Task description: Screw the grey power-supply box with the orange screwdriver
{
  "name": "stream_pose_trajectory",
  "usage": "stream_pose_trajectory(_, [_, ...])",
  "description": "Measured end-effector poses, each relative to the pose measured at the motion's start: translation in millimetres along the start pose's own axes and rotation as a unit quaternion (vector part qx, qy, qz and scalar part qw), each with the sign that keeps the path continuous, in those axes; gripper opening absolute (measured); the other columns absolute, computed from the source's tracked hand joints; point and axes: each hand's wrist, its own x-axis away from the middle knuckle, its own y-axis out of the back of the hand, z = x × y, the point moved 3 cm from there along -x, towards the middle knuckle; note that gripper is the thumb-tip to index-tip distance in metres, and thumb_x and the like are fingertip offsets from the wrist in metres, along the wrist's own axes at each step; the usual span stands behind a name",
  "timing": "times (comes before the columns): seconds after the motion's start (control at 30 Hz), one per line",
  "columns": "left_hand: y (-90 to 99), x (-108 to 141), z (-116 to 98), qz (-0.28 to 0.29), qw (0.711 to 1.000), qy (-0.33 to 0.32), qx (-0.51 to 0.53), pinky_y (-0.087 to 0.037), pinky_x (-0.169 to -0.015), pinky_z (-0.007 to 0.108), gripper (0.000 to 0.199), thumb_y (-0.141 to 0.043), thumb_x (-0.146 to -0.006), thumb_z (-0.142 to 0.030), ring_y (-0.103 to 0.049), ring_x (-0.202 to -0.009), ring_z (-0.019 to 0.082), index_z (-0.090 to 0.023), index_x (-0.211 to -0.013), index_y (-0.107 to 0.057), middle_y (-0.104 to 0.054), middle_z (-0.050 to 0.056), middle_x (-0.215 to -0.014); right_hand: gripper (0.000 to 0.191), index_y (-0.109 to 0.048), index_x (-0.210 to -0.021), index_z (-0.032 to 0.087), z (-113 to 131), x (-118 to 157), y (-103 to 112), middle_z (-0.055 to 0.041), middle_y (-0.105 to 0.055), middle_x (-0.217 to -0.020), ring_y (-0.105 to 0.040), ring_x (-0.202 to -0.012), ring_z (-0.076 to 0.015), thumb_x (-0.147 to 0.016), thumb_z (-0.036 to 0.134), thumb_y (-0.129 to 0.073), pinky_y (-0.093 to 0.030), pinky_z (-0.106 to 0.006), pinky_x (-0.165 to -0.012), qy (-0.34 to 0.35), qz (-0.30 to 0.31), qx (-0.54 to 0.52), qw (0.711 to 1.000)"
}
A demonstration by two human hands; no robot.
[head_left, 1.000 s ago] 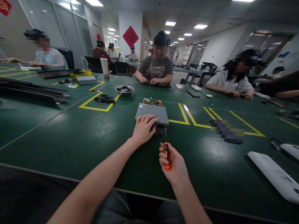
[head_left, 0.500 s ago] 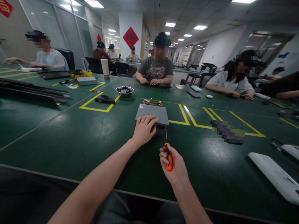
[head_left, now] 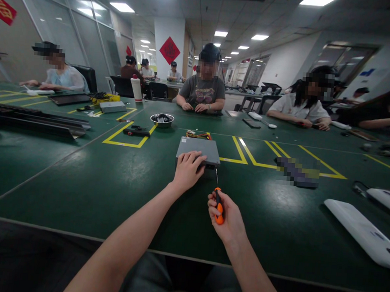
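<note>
A grey metal power supply unit [head_left: 200, 145] lies on the green table in front of me, its bundled coloured cables [head_left: 197, 135] at the far side. My left hand [head_left: 189, 169] holds it by the near edge, fingers over the top and thumb by the front face. In my right hand [head_left: 225, 211] is a screwdriver [head_left: 220, 211] with an orange and black handle, fingers closed round it. Its thin shaft points away from me to the unit's near right corner. Whether the tip touches a screw is too small to tell.
A metal bowl [head_left: 162, 120] of small dark parts stands beyond, left of the unit. Black tools [head_left: 136, 131] lie inside a yellow-taped outline. Long dark metal parts [head_left: 48, 118] are at left, a white device [head_left: 360, 231] at right. Several people sit around the table.
The view has shifted very slightly. Both hands, the power supply unit and the screwdriver stay in nearly the same place, with the screwdriver handle turned a little.
</note>
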Motion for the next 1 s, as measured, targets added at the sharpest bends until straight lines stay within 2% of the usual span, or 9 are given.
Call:
stream_pose_trajectory(0.1, [-0.6, -0.3, 0.1, 0.001, 1.000, 0.002, 0.000, -0.030, -0.094, 0.038, 0.028, -0.046, -0.085, -0.027, -0.043, -0.115, 0.020, -0.027, -0.112, -0.053, -0.053, 0.003, -0.121, 0.011, -0.053, -0.075, 0.014, 1.1, 1.0, 1.0, 0.0003, -0.051, -0.064, -0.044, -0.044, -0.0019, -0.082, 0.011, -0.046, -0.034, -0.007, -0.031, 0.009, -0.001, -0.006, 1.000])
stream_pose_trajectory(0.27, [-0.9, -0.7, -0.2, 0.003, 1.000, 0.007, 0.000, -0.030, -0.094, 0.037, 0.028, -0.046, -0.085, -0.027, -0.042, -0.115, 0.020, -0.027, -0.112, -0.053, -0.053, 0.002, -0.121, 0.016, -0.055, -0.081, 0.012, 0.5, 1.3, 2.0, -0.0022, -0.054, -0.067, -0.047, -0.046, -0.0028, -0.087, 0.018, -0.042, -0.037, -0.008, -0.033, -0.015, 0.004, -0.002, 1.000])
stream_pose_trajectory(0.4, [-1.3, -0.6, 0.2, 0.006, 1.000, 0.008, -0.002, -0.030, -0.093, 0.038, 0.027, -0.046, -0.085, -0.027, -0.043, -0.114, 0.020, -0.028, -0.111, -0.053, -0.053, 0.002, -0.121, 0.020, -0.056, -0.085, 0.010, -0.8, 0.4, 0.5, -0.0016, -0.053, -0.063, -0.045, -0.043, -0.0031, -0.088, 0.020, -0.039, -0.035, -0.009, -0.031, -0.026, 0.003, 0.008, 1.000])
stream_pose_trajectory(0.57, [0.1, -0.6, -0.3, 0.004, 1.000, 0.006, 0.001, -0.031, -0.093, 0.038, 0.027, -0.044, -0.086, -0.027, -0.043, -0.114, 0.020, -0.027, -0.111, -0.053, -0.053, 0.002, -0.120, 0.009, -0.054, -0.077, 0.013, 0.8, 0.9, 0.0, -0.0008, -0.053, -0.063, -0.045, -0.043, -0.0032, -0.082, 0.015, -0.047, -0.033, -0.009, -0.030, 0.005, -0.003, 0.003, 1.000])
stream_pose_trajectory(0.7, [2.5, 0.2, -2.8, 0.007, 1.000, -0.001, -0.003, -0.030, -0.095, 0.038, 0.029, -0.045, -0.085, -0.029, -0.042, -0.116, 0.021, -0.026, -0.113, -0.052, -0.053, 0.004, -0.122, 0.009, -0.053, -0.078, 0.013, 2.2, 2.1, 1.5, -0.0007, -0.053, -0.065, -0.045, -0.044, -0.0024, -0.083, 0.014, -0.046, -0.035, -0.007, -0.032, 0.001, 0.001, -0.005, 1.000])
stream_pose_trajectory(0.87, [4.7, 3.9, -5.1, 0.020, 0.999, -0.025, -0.018, -0.025, -0.101, 0.041, 0.036, -0.043, -0.085, -0.028, -0.038, -0.121, 0.022, -0.023, -0.121, -0.047, -0.048, 0.006, -0.129, 0.016, -0.056, -0.084, 0.010, 1.5, 1.6, 1.7, -0.0015, -0.052, -0.063, -0.045, -0.043, -0.0032, -0.086, 0.018, -0.043, -0.036, -0.009, -0.032, -0.020, 0.009, 0.001, 1.000])
stream_pose_trajectory(1.0, [7.1, 9.0, -5.5, 0.044, 0.997, -0.055, -0.035, -0.021, -0.104, 0.046, 0.046, -0.043, -0.085, -0.026, -0.032, -0.125, 0.024, -0.025, -0.130, -0.037, -0.040, 0.007, -0.135, 0.011, -0.056, -0.080, 0.012, 2.5, 1.3, 0.5, -0.0007, -0.052, -0.062, -0.044, -0.042, -0.0032, -0.083, 0.016, -0.046, -0.033, -0.009, -0.029, 0.001, 0.002, 0.000, 1.000])
